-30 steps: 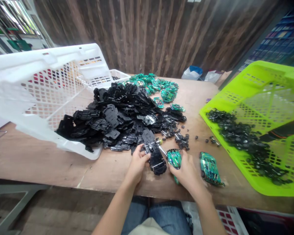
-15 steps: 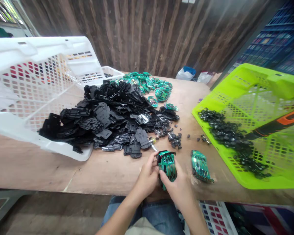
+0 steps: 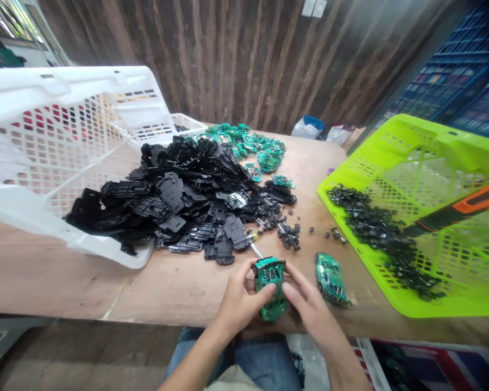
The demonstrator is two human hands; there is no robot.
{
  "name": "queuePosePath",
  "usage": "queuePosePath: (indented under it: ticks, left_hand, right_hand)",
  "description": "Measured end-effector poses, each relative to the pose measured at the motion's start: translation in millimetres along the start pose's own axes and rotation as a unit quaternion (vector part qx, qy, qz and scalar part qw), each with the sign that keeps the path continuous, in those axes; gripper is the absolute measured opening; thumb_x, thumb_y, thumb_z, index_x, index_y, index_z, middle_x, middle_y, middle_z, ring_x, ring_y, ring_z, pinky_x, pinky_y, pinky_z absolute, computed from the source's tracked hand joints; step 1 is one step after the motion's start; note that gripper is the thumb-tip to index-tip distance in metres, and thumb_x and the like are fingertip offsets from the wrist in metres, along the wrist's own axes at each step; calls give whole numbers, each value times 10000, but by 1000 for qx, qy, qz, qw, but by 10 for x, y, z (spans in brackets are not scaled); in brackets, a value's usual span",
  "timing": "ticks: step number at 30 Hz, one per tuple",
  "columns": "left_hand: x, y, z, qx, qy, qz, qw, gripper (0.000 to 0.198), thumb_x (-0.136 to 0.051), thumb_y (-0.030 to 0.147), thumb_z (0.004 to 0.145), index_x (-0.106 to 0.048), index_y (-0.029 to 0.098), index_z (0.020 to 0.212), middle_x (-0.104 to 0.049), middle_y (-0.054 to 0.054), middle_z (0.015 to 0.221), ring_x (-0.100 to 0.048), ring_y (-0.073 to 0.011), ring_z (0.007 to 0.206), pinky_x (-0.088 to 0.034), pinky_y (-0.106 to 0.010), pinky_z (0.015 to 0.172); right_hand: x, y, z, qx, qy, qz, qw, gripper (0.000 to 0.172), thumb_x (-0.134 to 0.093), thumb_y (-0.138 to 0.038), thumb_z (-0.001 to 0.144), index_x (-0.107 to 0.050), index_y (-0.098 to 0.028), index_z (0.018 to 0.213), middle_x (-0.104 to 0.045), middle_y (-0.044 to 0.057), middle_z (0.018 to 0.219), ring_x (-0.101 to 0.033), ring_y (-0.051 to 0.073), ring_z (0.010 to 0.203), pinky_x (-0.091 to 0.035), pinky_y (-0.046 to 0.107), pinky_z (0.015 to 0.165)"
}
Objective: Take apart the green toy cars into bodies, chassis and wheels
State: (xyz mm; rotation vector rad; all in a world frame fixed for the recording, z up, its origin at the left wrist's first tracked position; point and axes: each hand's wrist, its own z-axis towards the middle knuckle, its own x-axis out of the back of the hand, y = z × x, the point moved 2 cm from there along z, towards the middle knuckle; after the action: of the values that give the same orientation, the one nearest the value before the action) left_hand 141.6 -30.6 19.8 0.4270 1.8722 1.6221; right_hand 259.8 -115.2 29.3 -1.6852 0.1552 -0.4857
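Note:
A green toy car (image 3: 271, 288) sits between my two hands at the table's front edge. My left hand (image 3: 244, 296) is closed round its left side, the thumb lying across the body. On the other side my right hand (image 3: 307, 301) grips the car with fingers at its upper corner and thumb at the edge. The car's underside is hidden. A second green toy car (image 3: 331, 278) lies on the table to the right of my right hand. Just beyond the held car is a screwdriver (image 3: 256, 248) with a yellowish handle.
A heap of black car bases (image 3: 179, 190) spills from a tipped white basket (image 3: 144, 255). Green car shells (image 3: 244, 140) are piled behind. Wheel axles (image 3: 289, 234) lie loose mid-table. At right, a lime-green basket (image 3: 407, 307) holds more wheels (image 3: 375, 225) and an orange-black tool (image 3: 460, 209).
The held car has tipped and moved slightly toward me. My left thumb has come over its top, while my right thumb has slid from the top to the right edge.

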Motion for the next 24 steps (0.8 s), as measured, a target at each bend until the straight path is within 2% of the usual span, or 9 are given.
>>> queuePosePath:
  ticks: [3, 6, 9, 12, 15, 17, 19, 21, 24]
  left_hand:
    - [-5, -1, -66, -3, -35, 35, 999, 388, -696, 256, 712, -608, 180, 1082, -644, -29, 848, -563, -134, 601, -430, -205, 536]
    - [-4, -7, -140, -13, -37, 51, 998, 304, -705, 238, 693, -649, 172, 984, -609, -4, 754, -495, -104, 534, -371, -192, 500]
    - [32, -5, -186, -18, -15, 41, 999, 316, -723, 240, 682, -649, 173, 982, -634, -19, 796, -551, -135, 616, -414, -203, 555]
    - [142, 6, -195, -21, 23, -22, 999, 347, -706, 279, 719, -612, 173, 1036, -667, -55, 925, -623, -197, 814, -486, -246, 711]
    - [310, -18, -186, -19, 73, -45, 996, 483, -718, 264, 717, -554, 179, 1163, -641, -99, 1140, -601, -248, 1050, -472, -309, 899]
    - [400, -64, -177, -19, 90, -15, 996, 598, -751, 228, 676, -527, 183, 1228, -592, -118, 1252, -548, -266, 1158, -434, -329, 974]
    - [444, -121, -166, -15, 98, 26, 995, 565, -746, 214, 673, -562, 177, 1205, -600, -121, 1246, -538, -269, 1172, -406, -349, 1007]
    - [443, -166, -147, 3, 92, 46, 995, 461, -718, 216, 694, -610, 169, 1140, -649, -117, 1157, -572, -268, 1117, -412, -369, 995]
    - [409, -163, -106, 29, 76, 33, 996, 435, -713, 193, 676, -634, 171, 1103, -668, -107, 1123, -583, -276, 1095, -426, -372, 969]
  right_hand:
    - [38, -29, 66, -2, -7, 87, 996, 394, -630, -400, 790, -592, -196, 1125, -674, 69, 1047, -626, 208, 965, -495, 317, 856]
    - [-21, -46, 83, 19, 0, 99, 995, 285, -688, -369, 741, -631, -190, 956, -676, 32, 872, -625, 190, 823, -496, 273, 748]
    - [-113, -73, 54, 28, 22, 92, 995, 265, -656, -371, 767, -617, -204, 968, -670, 19, 885, -620, 186, 848, -489, 261, 755]
    - [-205, -97, 28, 19, -9, 44, 999, 372, -614, -397, 799, -557, -220, 1122, -659, 38, 1044, -613, 206, 966, -487, 297, 833]
    - [-266, -87, 3, 17, -24, -104, 994, 392, -643, -341, 776, -553, -215, 1137, -646, 57, 1072, -600, 234, 980, -477, 350, 853]
    - [-298, -79, -23, 52, -11, -231, 972, 315, -634, -253, 766, -598, -208, 1075, -648, 74, 1023, -581, 262, 971, -458, 393, 853]
    - [-333, -71, -47, 99, -15, -323, 941, 305, -602, -198, 766, -627, -208, 1070, -651, 91, 1000, -566, 291, 973, -438, 431, 852]
    - [-348, -53, -41, 111, -34, -340, 933, 312, -573, -230, 801, -637, -218, 1106, -668, 92, 1015, -581, 293, 961, -437, 431, 845]
    - [-309, -5, 62, 48, -28, -271, 961, 275, -503, -358, 868, -696, -227, 1015, -715, 68, 971, -641, 253, 875, -469, 354, 779]
